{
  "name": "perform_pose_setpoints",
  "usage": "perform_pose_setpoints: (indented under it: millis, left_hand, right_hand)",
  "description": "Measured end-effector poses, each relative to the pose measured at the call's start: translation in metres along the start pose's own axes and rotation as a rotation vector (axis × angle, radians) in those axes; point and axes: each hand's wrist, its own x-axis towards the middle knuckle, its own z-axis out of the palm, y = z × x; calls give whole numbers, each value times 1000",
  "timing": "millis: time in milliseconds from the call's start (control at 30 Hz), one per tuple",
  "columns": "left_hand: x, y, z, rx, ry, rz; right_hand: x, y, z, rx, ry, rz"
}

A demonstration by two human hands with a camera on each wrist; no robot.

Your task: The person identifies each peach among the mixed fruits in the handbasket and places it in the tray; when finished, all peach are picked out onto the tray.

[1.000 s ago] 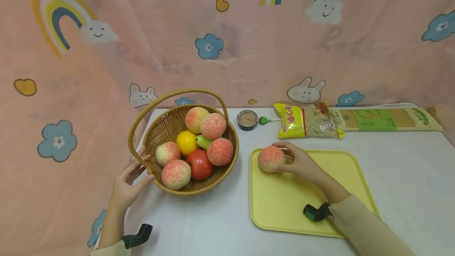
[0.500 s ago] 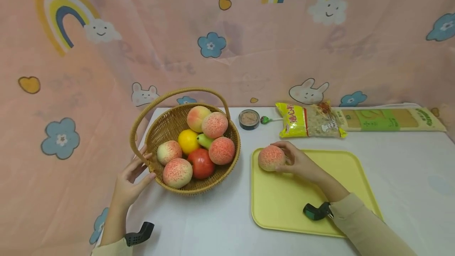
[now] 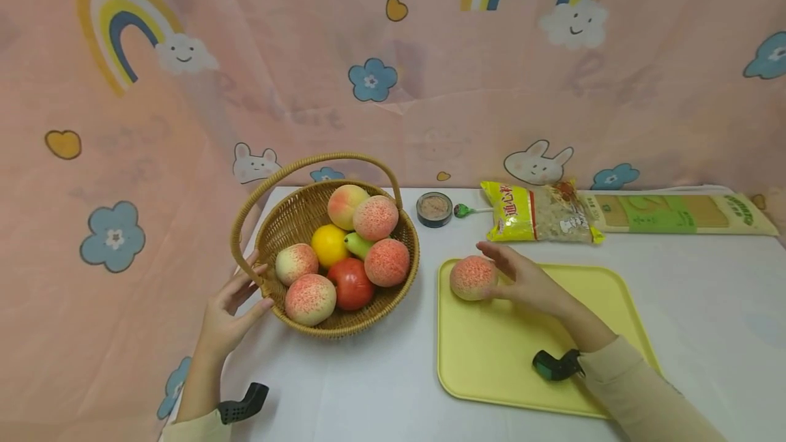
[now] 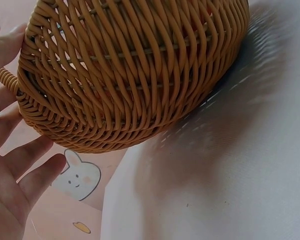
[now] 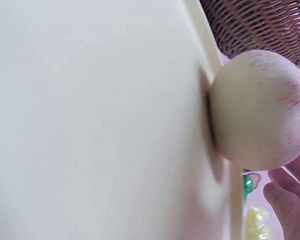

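My left hand (image 3: 224, 319) holds the wicker basket (image 3: 344, 329) at its left rim, thumb and fingers on either side of the handle's base. In the left wrist view the fingers (image 4: 32, 150) lie spread along the woven wall. The basket holds several peaches (image 3: 310, 300), a red apple (image 3: 351, 284), a yellow round fruit (image 3: 329, 245) and a partly hidden green fruit (image 3: 357, 244). Another peach (image 3: 473, 278) rests in the far left corner of the yellow tray (image 3: 491, 367). Around that peach my right hand (image 3: 531, 285) is spread, its thumb close against the side and its fingers apart from it.
Behind the tray lie a round tin (image 3: 434, 209), a lollipop (image 3: 464, 210), a yellow-and-clear food bag (image 3: 543, 213) and a long green-labelled packet (image 3: 675, 213). A pink printed curtain (image 3: 393, 121) hangs along the table's back edge.
My right hand's fingers have spread and come off the peach, which stays in the tray's corner. The left hand keeps its place on the basket. The whole view has shifted slightly.
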Motion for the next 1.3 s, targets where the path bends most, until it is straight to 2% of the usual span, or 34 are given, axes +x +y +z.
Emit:
perform_pose_setpoints:
  millis: [67, 233, 300, 667, 1000, 1300]
  left_hand:
    - [1, 0, 1, -9, 10, 16]
    - [0, 1, -1, 37, -8, -41]
    - [0, 1, -1, 55, -20, -59]
    - [-2, 0, -2, 49, -24, -60]
    - [2, -2, -2, 39, -25, -63]
    - [-1, -1, -1, 39, -12, -81]
  right_hand:
    - [1, -7, -3, -20, 15, -35]
    - [9, -28, -10, -31, 15, -120]
    - [14, -38, -11, -28, 1, -147]
    - [49, -104, 0, -83, -111, -277]
    - [84, -166, 29, -27, -254, -320]
    - [126, -193, 71, 6, -339, -305]
